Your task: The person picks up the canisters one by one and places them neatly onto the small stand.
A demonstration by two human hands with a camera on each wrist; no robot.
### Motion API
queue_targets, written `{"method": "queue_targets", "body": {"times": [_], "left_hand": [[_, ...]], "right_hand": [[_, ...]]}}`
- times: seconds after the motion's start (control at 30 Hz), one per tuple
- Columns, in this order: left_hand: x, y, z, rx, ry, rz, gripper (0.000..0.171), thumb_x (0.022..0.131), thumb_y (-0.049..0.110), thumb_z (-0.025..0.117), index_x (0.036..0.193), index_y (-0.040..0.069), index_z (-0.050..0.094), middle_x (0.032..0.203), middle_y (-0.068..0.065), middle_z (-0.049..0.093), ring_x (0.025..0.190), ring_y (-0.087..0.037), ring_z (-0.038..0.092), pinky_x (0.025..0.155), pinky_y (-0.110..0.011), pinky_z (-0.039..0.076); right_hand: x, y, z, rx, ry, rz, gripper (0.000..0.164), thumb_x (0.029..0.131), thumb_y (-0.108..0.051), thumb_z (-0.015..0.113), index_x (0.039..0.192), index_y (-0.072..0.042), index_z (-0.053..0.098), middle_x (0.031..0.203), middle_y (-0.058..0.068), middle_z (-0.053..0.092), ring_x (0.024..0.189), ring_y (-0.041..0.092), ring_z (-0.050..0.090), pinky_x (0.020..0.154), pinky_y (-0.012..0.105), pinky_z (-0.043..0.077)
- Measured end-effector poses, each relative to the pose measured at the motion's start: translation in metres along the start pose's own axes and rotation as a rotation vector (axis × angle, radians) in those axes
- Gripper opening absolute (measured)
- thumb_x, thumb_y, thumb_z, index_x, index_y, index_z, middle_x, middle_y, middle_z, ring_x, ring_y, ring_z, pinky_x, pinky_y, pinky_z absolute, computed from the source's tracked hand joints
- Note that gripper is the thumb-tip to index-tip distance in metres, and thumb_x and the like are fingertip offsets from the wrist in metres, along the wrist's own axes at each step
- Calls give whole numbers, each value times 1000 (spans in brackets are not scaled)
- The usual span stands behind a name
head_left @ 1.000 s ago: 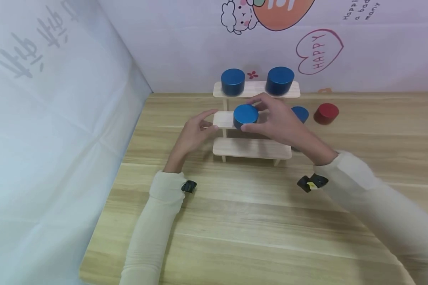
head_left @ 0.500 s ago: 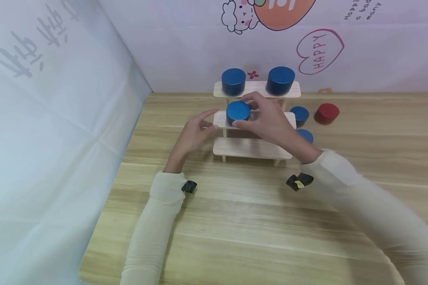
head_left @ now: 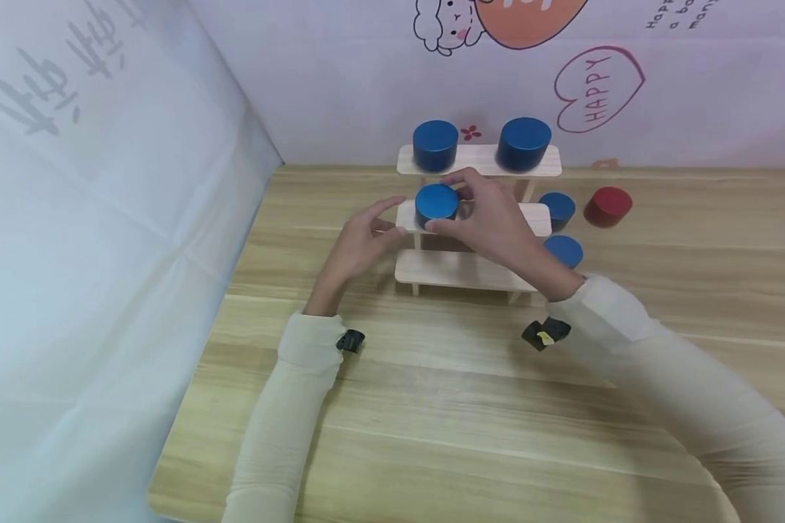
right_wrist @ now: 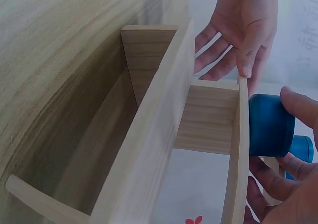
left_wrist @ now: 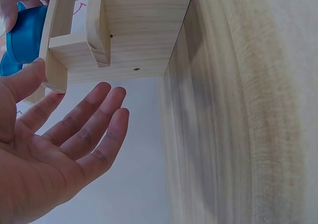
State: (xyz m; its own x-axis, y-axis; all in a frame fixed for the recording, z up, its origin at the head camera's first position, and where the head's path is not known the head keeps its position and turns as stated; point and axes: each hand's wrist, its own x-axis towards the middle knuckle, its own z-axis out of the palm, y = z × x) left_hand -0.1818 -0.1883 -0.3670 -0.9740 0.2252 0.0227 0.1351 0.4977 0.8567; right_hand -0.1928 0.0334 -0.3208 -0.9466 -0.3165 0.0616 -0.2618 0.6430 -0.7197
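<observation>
A three-tier wooden display stand (head_left: 467, 270) is on the table. My right hand (head_left: 497, 218) grips a blue cylinder (head_left: 436, 204) by its sides, thumb in front and fingers behind. In the right wrist view, the cylinder's (right_wrist: 271, 125) base is against the middle shelf, near its left end. My left hand (head_left: 361, 243) holds that shelf's left end between thumb and index finger; its other fingers are spread, as the left wrist view shows. Two more blue cylinders, a left one (head_left: 435, 145) and a right one (head_left: 524, 144), stand on the top shelf.
Right of the stand, two blue cylinders, one farther back (head_left: 558, 211) and one nearer (head_left: 564, 251), are partly hidden. A red cylinder (head_left: 608, 206) stands on the table beyond them. White printed cloth (head_left: 340, 80) hangs behind and at the left.
My right hand has carried the blue cylinder left along the middle shelf, stopping near its left end. The left hand has stayed at the stand. The head view has shifted slightly.
</observation>
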Motion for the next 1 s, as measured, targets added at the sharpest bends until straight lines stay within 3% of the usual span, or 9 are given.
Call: {"method": "queue_targets", "body": {"times": [0.4, 0.73, 1.0], "left_hand": [[0, 0, 0, -11, -7, 13, 51, 100, 17, 63, 150, 18, 49, 151, -9, 46, 114, -26, 62, 92, -42, 52], [-1, 1, 0, -2, 3, -2, 52, 101, 19, 62, 150, 21, 48, 146, -13, 50, 114, -26, 63, 92, -45, 51], [-4, 2, 1, 15, 3, 6, 53, 100, 20, 60, 151, 19, 47, 140, -15, 54, 113, -27, 63, 90, -46, 52]], "right_hand": [[0, 1, 3, -20, 75, -66, 67, 80, -27, 87, 133, -2, 54, 125, 20, 65, 113, 34, 63, 96, 50, 48], [-2, 2, 1, -72, 65, -81, 70, 81, -31, 87, 136, -4, 53, 129, 18, 63, 116, 34, 60, 98, 51, 46], [-16, 9, -7, -63, 72, -104, 70, 81, -28, 87, 139, -9, 53, 123, 14, 66, 119, 31, 57, 94, 52, 45]]}}
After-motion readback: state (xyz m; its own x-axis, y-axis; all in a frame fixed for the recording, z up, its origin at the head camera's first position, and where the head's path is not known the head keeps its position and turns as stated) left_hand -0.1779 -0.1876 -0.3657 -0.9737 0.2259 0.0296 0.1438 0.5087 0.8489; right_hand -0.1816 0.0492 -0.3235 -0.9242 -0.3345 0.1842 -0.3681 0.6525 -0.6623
